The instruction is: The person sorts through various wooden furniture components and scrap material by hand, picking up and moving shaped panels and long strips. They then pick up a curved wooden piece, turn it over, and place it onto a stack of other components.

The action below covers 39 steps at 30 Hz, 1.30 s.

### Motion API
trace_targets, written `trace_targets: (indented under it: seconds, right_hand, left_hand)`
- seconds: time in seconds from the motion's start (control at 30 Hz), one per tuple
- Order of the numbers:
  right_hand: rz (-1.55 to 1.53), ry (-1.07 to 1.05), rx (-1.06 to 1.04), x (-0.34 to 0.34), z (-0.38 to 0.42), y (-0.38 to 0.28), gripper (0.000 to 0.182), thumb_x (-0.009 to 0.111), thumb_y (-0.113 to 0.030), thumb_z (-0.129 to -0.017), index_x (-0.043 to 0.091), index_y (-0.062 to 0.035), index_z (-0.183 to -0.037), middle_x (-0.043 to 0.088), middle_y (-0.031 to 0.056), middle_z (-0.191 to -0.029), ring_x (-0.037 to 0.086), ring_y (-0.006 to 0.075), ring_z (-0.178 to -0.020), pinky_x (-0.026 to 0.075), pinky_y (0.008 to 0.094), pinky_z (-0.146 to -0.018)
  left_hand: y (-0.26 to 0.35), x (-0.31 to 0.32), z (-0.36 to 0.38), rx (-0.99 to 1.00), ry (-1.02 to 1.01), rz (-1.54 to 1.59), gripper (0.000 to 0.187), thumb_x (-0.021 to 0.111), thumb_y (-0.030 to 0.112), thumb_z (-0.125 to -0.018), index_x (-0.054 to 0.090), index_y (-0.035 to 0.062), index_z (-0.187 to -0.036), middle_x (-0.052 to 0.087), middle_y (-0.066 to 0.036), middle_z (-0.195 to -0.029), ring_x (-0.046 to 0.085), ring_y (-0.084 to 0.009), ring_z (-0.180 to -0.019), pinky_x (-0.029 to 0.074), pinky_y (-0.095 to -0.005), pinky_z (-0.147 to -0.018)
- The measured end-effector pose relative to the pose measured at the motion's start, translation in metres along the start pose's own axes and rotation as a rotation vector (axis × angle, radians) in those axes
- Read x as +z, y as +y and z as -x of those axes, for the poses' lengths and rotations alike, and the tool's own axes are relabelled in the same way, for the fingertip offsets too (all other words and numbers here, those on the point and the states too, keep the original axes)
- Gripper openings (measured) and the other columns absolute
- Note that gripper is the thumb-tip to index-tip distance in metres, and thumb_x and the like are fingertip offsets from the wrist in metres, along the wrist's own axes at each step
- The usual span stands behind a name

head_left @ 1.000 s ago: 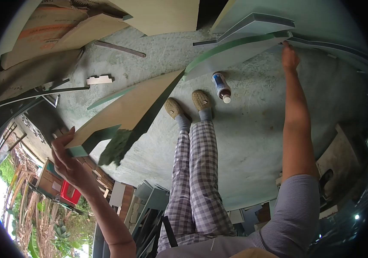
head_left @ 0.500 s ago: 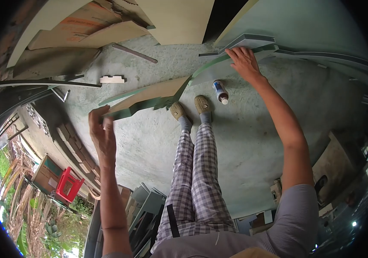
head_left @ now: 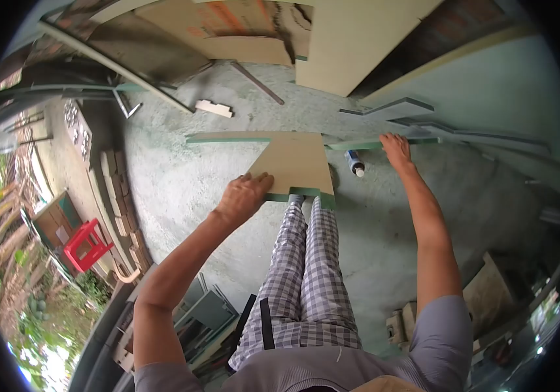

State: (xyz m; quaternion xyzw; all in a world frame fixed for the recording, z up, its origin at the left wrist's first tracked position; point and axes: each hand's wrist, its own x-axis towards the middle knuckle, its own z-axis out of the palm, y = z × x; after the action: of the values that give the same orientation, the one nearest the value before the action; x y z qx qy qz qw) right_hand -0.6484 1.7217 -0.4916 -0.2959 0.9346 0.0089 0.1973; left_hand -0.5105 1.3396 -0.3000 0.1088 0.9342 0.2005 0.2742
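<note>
A cut board (head_left: pixel 293 157) with a beige face and green edges is held up in front of my legs. Its outline is irregular, with a long arm to the left and a notch in its near edge. My left hand (head_left: pixel 244 198) grips its left side, fingers over the beige face and thumb hidden. To the right, a green-edged strip (head_left: pixel 358 144) runs on from the board, and my right hand (head_left: pixel 397 150) has its fingers closed over the top of it. Below that strip, a bottle (head_left: pixel 356 164) with a white cap lies on the floor. My shoes are mostly hidden behind the board.
Large panels (head_left: pixel 365 46) lean at the back, with grey-edged offcuts (head_left: pixel 401 108) near them. A thin bar (head_left: pixel 258 83) and a small notched offcut (head_left: pixel 214 108) lie on the concrete floor (head_left: pixel 195 176). A red stool (head_left: pixel 86 245) stands at left.
My left hand has moved right and inward with the board, whose beige face now turns up toward me. My right hand has come lower, still at the green edge. The view has shifted.
</note>
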Motion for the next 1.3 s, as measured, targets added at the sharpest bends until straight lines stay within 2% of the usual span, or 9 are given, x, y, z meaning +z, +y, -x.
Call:
trace_targets:
  seconds: [0.17,0.23,0.57,0.63,0.67,0.8,0.87,1.1,1.3]
  right_hand:
    - [0.039,0.027,-0.054,-0.049,0.025,-0.021,0.017,0.064,-0.006,-0.07,0.054,-0.0061,-0.084,0.055,0.0093,-0.083,0.054,0.0265,-0.082,0.043,0.0407,-0.074]
    - [0.063,0.052,-0.085,-0.062,0.031,-0.028,0.017,0.063,-0.006,-0.071,0.054,-0.0059,-0.085,0.054,0.0095,-0.084,0.054,0.0269,-0.082,0.043,0.0411,-0.074]
    - [0.133,0.043,-0.131,-0.146,0.081,-0.118,0.025,0.064,-0.006,-0.07,0.052,-0.005,-0.092,0.054,0.0126,-0.089,0.053,0.0325,-0.086,0.043,0.0441,-0.072]
    - [0.148,0.093,-0.191,-0.15,0.091,-0.128,0.027,0.064,-0.005,-0.069,0.052,-0.0052,-0.094,0.054,0.013,-0.091,0.053,0.033,-0.085,0.044,0.0436,-0.071]
    - [0.158,0.128,-0.24,-0.14,0.09,-0.127,0.028,0.064,-0.004,-0.069,0.052,-0.0052,-0.095,0.054,0.0132,-0.091,0.053,0.0334,-0.085,0.044,0.0432,-0.071]
    - [0.218,0.039,-0.336,-0.171,0.106,-0.178,0.028,0.061,-0.004,-0.072,0.051,-0.0041,-0.098,0.054,0.0141,-0.094,0.052,0.0337,-0.089,0.042,0.0419,-0.074]
    - [0.319,0.014,-0.355,-0.19,0.114,-0.216,0.027,0.06,-0.005,-0.073,0.05,-0.0044,-0.098,0.054,0.0132,-0.095,0.053,0.0341,-0.089,0.042,0.0425,-0.073]
    - [0.5,-0.075,-0.568,-0.234,0.098,-0.325,0.025,0.063,-0.012,-0.074,0.049,-0.0061,-0.094,0.055,0.0113,-0.091,0.056,0.0318,-0.087,0.043,0.043,-0.07]
    - [0.403,-0.034,-0.783,-0.229,0.079,-0.391,0.023,0.062,-0.012,-0.074,0.049,-0.0061,-0.092,0.056,0.012,-0.091,0.055,0.0336,-0.084,0.043,0.0435,-0.069]
  left_hand:
    - [-0.006,0.013,0.075,-0.009,0.151,-0.04,0.037,0.061,0.011,-0.071,0.051,0.005,-0.106,0.057,-0.01,-0.108,0.057,-0.0294,-0.091,0.048,-0.0355,-0.08]
    - [-0.01,0.016,0.11,0.005,0.178,-0.054,0.032,0.054,0.009,-0.074,0.051,0.0031,-0.106,0.056,-0.012,-0.109,0.056,-0.029,-0.095,0.045,-0.0365,-0.084]
    - [0.034,0.017,0.319,-0.341,0.359,0.218,0.045,0.062,0.015,-0.072,0.049,0.0097,-0.115,0.053,-0.004,-0.118,0.053,-0.0276,-0.104,0.048,-0.0347,-0.082]
    - [0.053,0.024,0.361,-0.425,0.404,0.332,0.045,0.062,0.015,-0.071,0.049,0.0102,-0.114,0.055,-0.004,-0.115,0.055,-0.0258,-0.101,0.05,-0.0348,-0.076]
    - [0.061,0.025,0.379,-0.449,0.477,0.404,0.038,0.062,0.016,-0.072,0.051,0.0105,-0.108,0.059,-0.006,-0.105,0.059,-0.0262,-0.091,0.05,-0.0368,-0.067]
    - [0.088,0.068,0.456,-0.672,0.591,0.58,0.03,0.062,0.016,-0.07,0.053,0.0098,-0.099,0.061,-0.009,-0.089,0.06,-0.0293,-0.077,0.048,-0.0405,-0.061]
    - [0.103,0.079,0.5,-0.655,0.618,0.622,0.023,0.061,0.015,-0.068,0.054,0.0083,-0.089,0.06,-0.012,-0.074,0.059,-0.0319,-0.07,0.046,-0.0427,-0.058]
    - [0.182,0.133,0.574,-0.991,0.819,0.753,0.018,0.06,0.015,-0.067,0.057,0.0064,-0.082,0.06,-0.014,-0.068,0.059,-0.0337,-0.067,0.046,-0.0441,-0.059]
    - [0.239,0.153,0.596,-1.285,0.887,0.863,0.017,0.06,0.015,-0.067,0.058,0.0068,-0.083,0.06,-0.015,-0.069,0.059,-0.0338,-0.068,0.047,-0.0441,-0.061]
